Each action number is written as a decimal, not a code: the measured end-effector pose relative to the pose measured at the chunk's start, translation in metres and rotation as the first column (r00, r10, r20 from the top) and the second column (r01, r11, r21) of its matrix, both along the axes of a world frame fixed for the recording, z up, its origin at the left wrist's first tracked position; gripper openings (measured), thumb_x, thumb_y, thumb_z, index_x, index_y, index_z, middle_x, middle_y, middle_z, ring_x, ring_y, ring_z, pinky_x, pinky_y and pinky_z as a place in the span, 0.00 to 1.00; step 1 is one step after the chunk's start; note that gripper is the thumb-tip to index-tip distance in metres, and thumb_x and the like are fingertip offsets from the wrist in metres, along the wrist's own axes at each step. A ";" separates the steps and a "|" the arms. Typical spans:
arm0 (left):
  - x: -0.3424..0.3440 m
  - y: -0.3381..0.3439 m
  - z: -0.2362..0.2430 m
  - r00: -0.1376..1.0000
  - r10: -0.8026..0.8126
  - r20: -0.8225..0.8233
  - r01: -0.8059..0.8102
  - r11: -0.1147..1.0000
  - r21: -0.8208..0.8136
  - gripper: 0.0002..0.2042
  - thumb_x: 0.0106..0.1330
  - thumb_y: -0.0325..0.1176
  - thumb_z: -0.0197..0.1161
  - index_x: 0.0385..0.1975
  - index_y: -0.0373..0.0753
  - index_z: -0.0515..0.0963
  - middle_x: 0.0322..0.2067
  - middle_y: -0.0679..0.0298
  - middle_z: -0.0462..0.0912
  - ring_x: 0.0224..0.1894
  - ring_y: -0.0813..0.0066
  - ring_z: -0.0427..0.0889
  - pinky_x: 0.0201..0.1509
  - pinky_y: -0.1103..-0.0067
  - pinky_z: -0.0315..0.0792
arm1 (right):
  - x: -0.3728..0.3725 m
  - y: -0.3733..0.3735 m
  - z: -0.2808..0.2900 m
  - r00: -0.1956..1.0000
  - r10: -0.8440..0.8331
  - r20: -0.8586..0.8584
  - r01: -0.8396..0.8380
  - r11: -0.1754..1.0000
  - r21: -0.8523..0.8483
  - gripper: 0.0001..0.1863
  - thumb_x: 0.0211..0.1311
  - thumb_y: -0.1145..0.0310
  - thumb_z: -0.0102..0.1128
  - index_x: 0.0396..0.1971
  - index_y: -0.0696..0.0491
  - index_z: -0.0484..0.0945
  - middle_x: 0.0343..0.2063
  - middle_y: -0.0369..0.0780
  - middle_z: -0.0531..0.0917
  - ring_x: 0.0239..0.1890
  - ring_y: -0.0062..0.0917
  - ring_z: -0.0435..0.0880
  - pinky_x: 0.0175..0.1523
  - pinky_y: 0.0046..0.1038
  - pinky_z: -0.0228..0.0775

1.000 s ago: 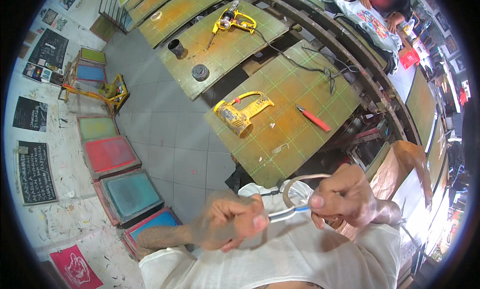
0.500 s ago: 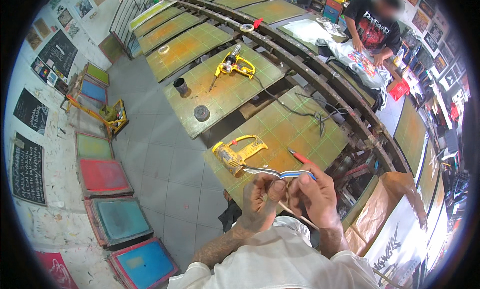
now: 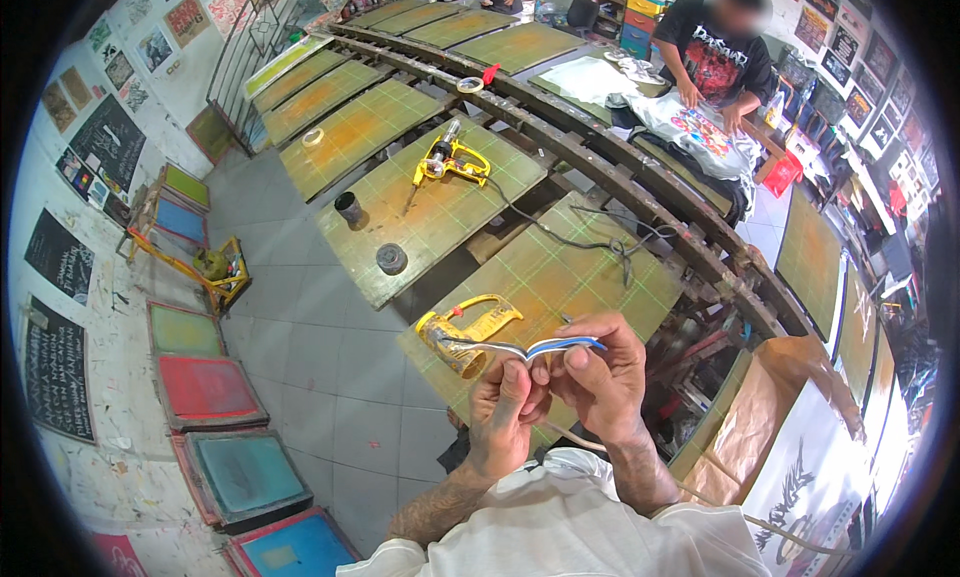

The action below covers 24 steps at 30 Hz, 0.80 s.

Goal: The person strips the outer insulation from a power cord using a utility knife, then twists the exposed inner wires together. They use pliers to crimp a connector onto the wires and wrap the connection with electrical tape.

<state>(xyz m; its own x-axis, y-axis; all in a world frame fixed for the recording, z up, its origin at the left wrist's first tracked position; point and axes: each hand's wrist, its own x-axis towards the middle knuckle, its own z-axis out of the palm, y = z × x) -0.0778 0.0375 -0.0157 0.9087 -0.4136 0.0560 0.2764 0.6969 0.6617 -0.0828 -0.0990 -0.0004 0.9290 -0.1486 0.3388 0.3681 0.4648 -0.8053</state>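
Note:
My left hand (image 3: pixel 507 407) and my right hand (image 3: pixel 598 374) are held together in front of my chest, both pinching a thin bent strip (image 3: pixel 545 348) that is white with a blue edge. The strip arches between the thumbs and fingertips. Just beyond my hands a yellow heat gun (image 3: pixel 467 332) lies on a green printing board (image 3: pixel 560 287).
Rows of green boards run along a curved metal rail; one carries a second yellow heat gun (image 3: pixel 453 161), a dark cup (image 3: pixel 348 208) and a round lid (image 3: pixel 391 258). Coloured screen frames (image 3: pixel 208 389) lean on the left wall. A person (image 3: pixel 718 52) works on a printed shirt at the back right.
My view has tilted up and the hands have risen and drawn closer together, now in front of the nearest board. The strip stays held between both hands.

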 end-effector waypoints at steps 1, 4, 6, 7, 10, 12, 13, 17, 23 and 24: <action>0.000 0.000 0.001 1.000 0.004 -0.012 -0.004 1.000 -0.006 0.15 0.79 0.48 0.58 0.40 0.41 0.75 0.35 0.74 0.74 0.27 0.90 0.62 0.28 0.87 0.55 | 0.002 0.001 0.000 0.999 0.033 -0.005 -0.033 0.999 0.026 0.09 0.76 0.72 0.59 0.49 0.59 0.75 0.37 0.43 0.85 0.32 0.16 0.81 0.29 0.19 0.70; 0.003 0.001 0.004 0.999 0.015 -0.033 -0.014 1.000 0.022 0.17 0.80 0.51 0.53 0.38 0.43 0.73 0.26 0.77 0.65 0.22 0.90 0.59 0.26 0.86 0.56 | 0.002 0.001 0.005 0.992 0.108 -0.057 -0.106 0.993 0.041 0.09 0.74 0.74 0.59 0.49 0.60 0.76 0.38 0.43 0.85 0.35 0.18 0.84 0.32 0.20 0.73; 0.005 0.003 0.006 0.999 0.015 -0.032 -0.015 1.000 0.023 0.17 0.80 0.51 0.53 0.37 0.43 0.73 0.25 0.77 0.65 0.22 0.90 0.59 0.25 0.86 0.57 | -0.003 -0.002 0.013 0.976 0.125 -0.180 -0.142 0.986 -0.083 0.09 0.73 0.75 0.60 0.48 0.61 0.77 0.38 0.42 0.85 0.37 0.19 0.85 0.35 0.21 0.76; 0.006 0.004 0.008 1.000 0.010 -0.028 -0.010 1.000 0.007 0.17 0.80 0.50 0.54 0.36 0.43 0.73 0.29 0.76 0.68 0.23 0.90 0.59 0.25 0.86 0.56 | -0.006 -0.004 0.018 0.977 0.083 -0.196 -0.115 0.980 -0.160 0.09 0.72 0.75 0.61 0.48 0.61 0.77 0.39 0.41 0.85 0.37 0.19 0.85 0.36 0.22 0.77; 0.008 0.003 0.012 1.000 0.023 0.015 -0.023 1.000 0.015 0.16 0.80 0.49 0.54 0.37 0.43 0.72 0.33 0.75 0.72 0.24 0.90 0.60 0.26 0.87 0.56 | -0.008 -0.009 0.031 0.989 -0.015 -0.149 -0.030 0.954 -0.297 0.08 0.70 0.75 0.64 0.46 0.60 0.81 0.35 0.39 0.86 0.33 0.19 0.84 0.33 0.24 0.74; 0.007 0.000 0.015 0.996 0.091 0.015 -0.092 0.994 0.064 0.15 0.81 0.48 0.54 0.39 0.42 0.72 0.32 0.75 0.73 0.25 0.91 0.61 0.26 0.88 0.57 | -0.008 -0.007 0.036 0.986 -0.142 0.088 0.165 0.748 -0.643 0.06 0.68 0.75 0.65 0.41 0.59 0.82 0.31 0.40 0.85 0.27 0.21 0.83 0.29 0.26 0.71; 0.007 -0.003 0.016 0.989 0.149 -0.004 -0.148 0.984 0.102 0.14 0.81 0.47 0.54 0.40 0.42 0.72 0.33 0.75 0.73 0.26 0.91 0.62 0.27 0.88 0.58 | -0.007 -0.006 0.037 0.957 -0.190 0.219 0.290 0.589 -0.754 0.05 0.68 0.74 0.66 0.39 0.59 0.83 0.29 0.40 0.84 0.25 0.22 0.82 0.27 0.27 0.70; 0.011 -0.018 0.011 0.948 0.318 0.029 -0.317 0.928 0.196 0.12 0.81 0.44 0.56 0.46 0.40 0.72 0.35 0.75 0.75 0.31 0.93 0.66 0.31 0.90 0.62 | -0.004 0.013 0.025 0.813 -0.285 0.507 0.574 0.251 -0.779 0.04 0.61 0.76 0.68 0.30 0.57 0.80 0.19 0.40 0.73 0.16 0.30 0.72 0.22 0.32 0.63; 0.013 -0.017 0.005 0.945 0.314 0.096 -0.327 0.923 0.205 0.13 0.80 0.42 0.57 0.43 0.38 0.75 0.33 0.75 0.75 0.33 0.92 0.66 0.33 0.89 0.62 | -0.014 0.009 0.011 0.896 -0.247 0.370 0.442 0.404 -0.801 0.04 0.63 0.76 0.66 0.31 0.57 0.79 0.20 0.39 0.73 0.17 0.27 0.72 0.22 0.30 0.62; 0.013 -0.016 0.005 0.945 0.304 0.118 -0.321 0.929 0.181 0.12 0.80 0.42 0.57 0.42 0.38 0.76 0.33 0.76 0.75 0.32 0.92 0.65 0.33 0.89 0.62 | -0.016 0.006 0.010 0.935 -0.232 0.267 0.350 0.496 -0.795 0.05 0.65 0.75 0.66 0.31 0.58 0.79 0.20 0.38 0.73 0.18 0.24 0.72 0.23 0.28 0.62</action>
<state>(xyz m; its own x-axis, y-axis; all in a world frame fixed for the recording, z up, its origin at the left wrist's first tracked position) -0.0650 0.0211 -0.0104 0.9890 -0.1201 0.0868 0.0014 0.5931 0.8051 -0.0986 -0.0930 0.0096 0.8346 -0.0057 0.5509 0.4652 -0.5284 -0.7102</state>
